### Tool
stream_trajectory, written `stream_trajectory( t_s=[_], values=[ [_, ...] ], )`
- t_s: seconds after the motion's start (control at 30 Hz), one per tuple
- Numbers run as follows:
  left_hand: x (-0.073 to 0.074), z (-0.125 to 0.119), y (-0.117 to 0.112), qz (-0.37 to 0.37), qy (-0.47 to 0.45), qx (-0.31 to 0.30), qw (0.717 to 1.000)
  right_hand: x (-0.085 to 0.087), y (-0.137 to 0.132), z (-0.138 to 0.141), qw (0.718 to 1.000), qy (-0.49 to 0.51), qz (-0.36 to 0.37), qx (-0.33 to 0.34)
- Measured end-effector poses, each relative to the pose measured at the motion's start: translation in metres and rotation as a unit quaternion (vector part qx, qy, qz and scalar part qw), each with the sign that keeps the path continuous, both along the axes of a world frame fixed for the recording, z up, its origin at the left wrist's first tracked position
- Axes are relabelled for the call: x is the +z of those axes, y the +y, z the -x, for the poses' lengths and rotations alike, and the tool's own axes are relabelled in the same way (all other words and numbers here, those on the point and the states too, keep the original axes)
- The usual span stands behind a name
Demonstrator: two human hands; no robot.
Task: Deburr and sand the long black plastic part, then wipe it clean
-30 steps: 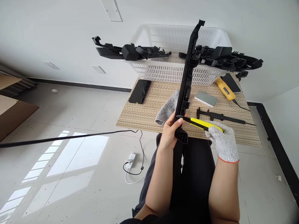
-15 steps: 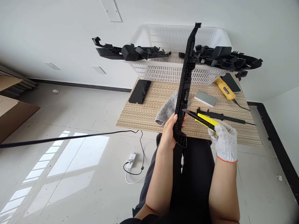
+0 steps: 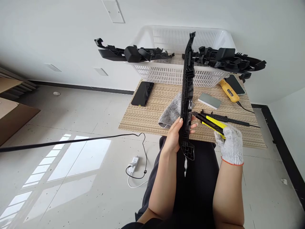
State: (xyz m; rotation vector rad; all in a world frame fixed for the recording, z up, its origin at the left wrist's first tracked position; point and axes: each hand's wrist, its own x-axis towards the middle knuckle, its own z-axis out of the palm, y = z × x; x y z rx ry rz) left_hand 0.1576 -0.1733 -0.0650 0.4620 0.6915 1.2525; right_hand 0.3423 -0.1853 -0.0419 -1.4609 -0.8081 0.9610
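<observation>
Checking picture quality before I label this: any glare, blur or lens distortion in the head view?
Head view: window glare on the glossy floor at lower left; wide-angle distortion bends the skirting and stretches the corners; the black plastic part in the left hand and the yellow knife in the gloved right hand look sharp, no motion blur; light is soft and even.
</observation>
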Motion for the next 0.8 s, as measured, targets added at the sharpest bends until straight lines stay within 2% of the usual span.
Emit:
stream_trajectory(
  t_s=[0.17, 0.3, 0.43, 0.6, 0.8],
  values=[
    [0.001, 0.000, -0.002, -0.034, 0.044, -0.010, 0.998, -0.004, -0.001, -0.002, 0.997, 0.076, 0.026, -0.013],
    [0.006, -0.001, -0.003, -0.042, 0.067, -0.015, 0.997, -0.007, -0.001, -0.003, 0.995, 0.095, 0.031, -0.022],
    [0.008, -0.001, -0.001, -0.017, 0.056, -0.034, 0.998, -0.007, -0.001, -0.003, 0.994, 0.094, 0.023, -0.042],
    [0.006, 0.002, 0.002, 0.043, 0.053, -0.099, 0.993, -0.008, -0.001, -0.004, 0.995, 0.092, 0.035, 0.000],
    [0.013, -0.001, -0.001, 0.040, 0.111, -0.112, 0.987, -0.010, 0.000, -0.003, 0.994, 0.098, 0.038, -0.042]
  ],
)
